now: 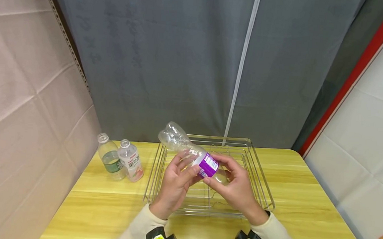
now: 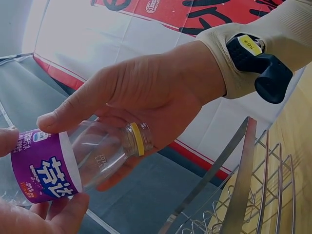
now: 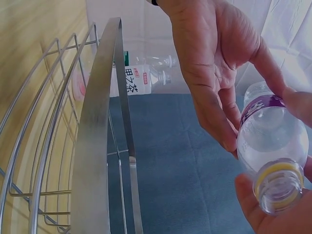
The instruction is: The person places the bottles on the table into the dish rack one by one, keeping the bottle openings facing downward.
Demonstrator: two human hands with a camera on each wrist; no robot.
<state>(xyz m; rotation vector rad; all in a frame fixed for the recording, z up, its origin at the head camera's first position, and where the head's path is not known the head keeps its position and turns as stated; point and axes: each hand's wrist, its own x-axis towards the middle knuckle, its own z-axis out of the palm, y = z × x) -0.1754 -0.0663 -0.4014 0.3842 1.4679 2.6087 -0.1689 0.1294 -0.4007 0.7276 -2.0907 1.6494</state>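
Both hands hold an uncapped clear plastic bottle (image 1: pixel 176 137) with a purple label (image 1: pixel 208 165), tilted above a metal wire rack (image 1: pixel 216 138). My left hand (image 1: pixel 174 182) grips the bottle around the label's left side, its thumb on the label. On the neck side, my right hand (image 1: pixel 238 184) curls round the bottle, with its thumb and fingers at the label's edge. A yellow ring (image 2: pixel 138 139) circles the open neck, which points toward the right palm in the left wrist view. White lettering shows on the label there.
Left of the rack stand two uncapped bottles, one with a green label (image 1: pixel 112 162) and one with a white label (image 1: pixel 131 162). A grey curtain (image 1: pixel 155 66) hangs behind the wooden table (image 1: pixel 298 199). Pale sheets (image 1: pixel 30 124) rise at both sides.
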